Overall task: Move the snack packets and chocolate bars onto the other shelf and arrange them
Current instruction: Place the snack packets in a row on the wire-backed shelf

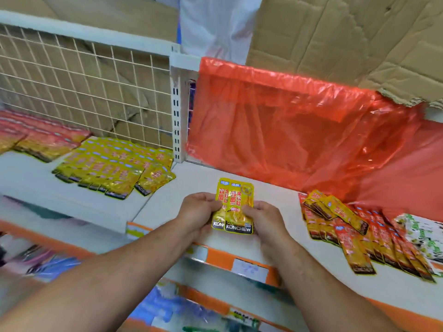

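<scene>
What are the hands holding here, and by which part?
A small stack of yellow snack packets: left hand pinches its left edge, right hand its right edge, mid-height.

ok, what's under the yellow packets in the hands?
White shelf shows all around the yellow packets, which the left hand and right hand grip. Two overlapping packets show. Any more beneath them are covered, as is whether they touch the shelf.

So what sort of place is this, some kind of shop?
Probably a small shop: white metal shelf with an orange price strip, rows of yellow snack packets, and wire-mesh backing.
</scene>
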Motion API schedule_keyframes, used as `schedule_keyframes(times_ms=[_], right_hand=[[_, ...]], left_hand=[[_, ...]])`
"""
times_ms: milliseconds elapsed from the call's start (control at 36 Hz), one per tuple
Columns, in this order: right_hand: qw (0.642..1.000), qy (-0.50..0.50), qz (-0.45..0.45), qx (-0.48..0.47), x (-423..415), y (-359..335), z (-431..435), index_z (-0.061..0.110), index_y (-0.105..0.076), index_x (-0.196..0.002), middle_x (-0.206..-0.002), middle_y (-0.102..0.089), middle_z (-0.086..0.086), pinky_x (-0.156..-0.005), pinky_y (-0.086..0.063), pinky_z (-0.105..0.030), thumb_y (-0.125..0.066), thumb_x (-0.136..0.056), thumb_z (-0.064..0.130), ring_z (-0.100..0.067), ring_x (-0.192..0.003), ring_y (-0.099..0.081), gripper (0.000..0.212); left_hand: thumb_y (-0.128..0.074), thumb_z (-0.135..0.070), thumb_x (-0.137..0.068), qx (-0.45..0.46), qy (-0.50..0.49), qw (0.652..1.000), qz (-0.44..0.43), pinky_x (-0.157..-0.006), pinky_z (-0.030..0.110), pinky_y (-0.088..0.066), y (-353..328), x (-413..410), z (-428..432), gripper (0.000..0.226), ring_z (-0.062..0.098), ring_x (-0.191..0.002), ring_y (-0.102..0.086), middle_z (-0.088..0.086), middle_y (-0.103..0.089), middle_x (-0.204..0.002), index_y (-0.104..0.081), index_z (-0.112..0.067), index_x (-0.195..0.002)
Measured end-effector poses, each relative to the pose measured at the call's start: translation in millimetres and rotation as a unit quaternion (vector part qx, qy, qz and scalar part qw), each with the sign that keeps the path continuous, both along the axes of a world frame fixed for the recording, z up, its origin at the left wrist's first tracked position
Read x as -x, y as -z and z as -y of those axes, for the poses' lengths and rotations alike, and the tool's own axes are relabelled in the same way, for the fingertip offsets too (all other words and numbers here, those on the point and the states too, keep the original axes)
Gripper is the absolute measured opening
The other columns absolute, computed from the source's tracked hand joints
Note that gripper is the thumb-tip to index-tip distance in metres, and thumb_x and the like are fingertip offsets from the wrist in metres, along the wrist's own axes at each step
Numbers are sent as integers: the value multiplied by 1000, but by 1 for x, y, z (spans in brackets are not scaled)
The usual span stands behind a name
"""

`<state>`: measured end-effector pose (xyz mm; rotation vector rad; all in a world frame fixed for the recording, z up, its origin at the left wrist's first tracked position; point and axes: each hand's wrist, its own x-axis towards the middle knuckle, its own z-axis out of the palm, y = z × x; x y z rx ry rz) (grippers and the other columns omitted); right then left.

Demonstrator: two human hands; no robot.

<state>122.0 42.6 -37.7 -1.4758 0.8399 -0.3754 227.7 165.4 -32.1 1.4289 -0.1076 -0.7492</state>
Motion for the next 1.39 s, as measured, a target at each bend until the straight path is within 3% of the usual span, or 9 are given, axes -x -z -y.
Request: schedule_keyframes(times_ms=[222,389,556,667,944,1028,1167,1333,1389], right_hand=[[998,-39,-14,-44,-51,5,-91,3,-66,-91,-90,-73,-21,-68,-58,-48,-66,-91,7,-31,-77,-70,4],[997,-72,-17,-29,-84,9,-128,5,-68,-87,-87,-75,-19,-76,-57,-46,-66,-90,5,-28,-75,-70,4],[994,-92,-19,-47,-114,12,-135,9,-66,-87,-78,-74,-9,-55,-55,-32,-66,-93,9,-23,-67,-70,6],[994,-106,-16,-38,-135,17,-127,6,-68,-88,-84,-76,-14,-80,-60,-50,-67,-91,8,-31,-80,-73,4],[991,-130,-35,7,-186,30,-104,12,-67,-77,-76,-72,-3,-58,-44,-24,-68,-91,13,-16,-67,-65,14],[988,-140,-50,33,-194,34,-99,0,-68,-84,-77,-68,-6,-63,-41,-27,-71,-88,16,-19,-69,-60,17],[989,-130,-62,39,-202,38,-96,-3,-66,-87,-76,-64,-7,-64,-38,-30,-72,-88,18,-20,-68,-56,22],[994,-100,-49,19,-213,39,-103,0,-61,-79,-74,-62,-8,-68,-40,-33,-74,-70,30,-20,-68,-57,34],[995,-86,-45,10,-215,41,-106,-3,-62,-82,-75,-65,-9,-69,-43,-33,-76,-77,21,-21,-69,-59,28]], left_hand=[[-59,14,-85,-30,-36,999,15,-62,34,-58,6,-46,-102,21,27,-67,-68,20,-73,-86,-70,3,-100],[-65,9,-84,-61,-73,995,41,-45,20,-47,5,-72,-151,15,14,-51,-63,12,-69,-75,-67,-5,-88],[-72,3,-81,-113,-97,986,76,-65,30,-46,14,-102,-165,14,22,-66,-58,11,-67,-82,-67,-10,-79],[-74,0,-81,-142,-99,981,92,-74,31,-48,17,-125,-162,15,23,-78,-60,8,-68,-87,-66,-12,-77],[-76,-3,-80,-235,-101,954,155,-72,30,-51,22,-181,-147,14,21,-73,-60,4,-67,-76,-67,-12,-75],[-77,-3,-78,-265,-92,943,179,-79,32,-54,26,-193,-143,20,19,-82,-64,4,-70,-85,-64,-13,-67],[-75,-9,-82,-312,-81,918,233,-64,21,-44,29,-206,-138,7,15,-76,-64,-1,-70,-80,-70,-5,-78],[-68,-13,-80,-369,-37,869,327,-62,25,-40,31,-221,-139,17,19,-77,-61,-3,-67,-81,-54,-21,-73],[-68,-15,-77,-372,-23,859,351,-62,28,-45,33,-225,-141,18,20,-74,-60,-5,-65,-79,-51,-22,-76]])
